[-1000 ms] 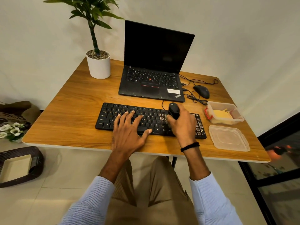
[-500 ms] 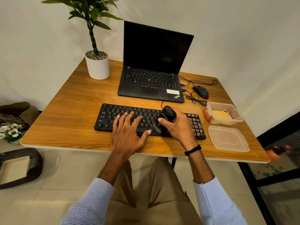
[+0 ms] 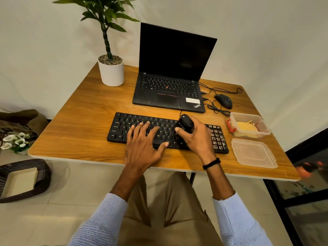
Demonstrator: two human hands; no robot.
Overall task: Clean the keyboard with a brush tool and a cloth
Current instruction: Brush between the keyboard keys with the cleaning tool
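Head view shows the keyboard [image 3: 124, 128] near the front of the table [image 3: 79, 121], the left hand [image 3: 143, 144] spread flat on its keys, and the right hand [image 3: 197, 139] wrapped round the brush tool [image 3: 184, 124], which has tipped and slid left, so brushing goes on.

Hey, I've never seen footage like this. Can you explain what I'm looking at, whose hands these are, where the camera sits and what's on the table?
There is no machine here. A person wears a wide-angle camera on the head, so this single view looks down at their own hands. The left hand lies with fingers spread on the black keyboard. The right hand has its grip round a black brush tool, held over the keys. The wooden table also holds a laptop, a mouse, a potted plant, an open plastic container with a yellow cloth inside, and its lid alongside.
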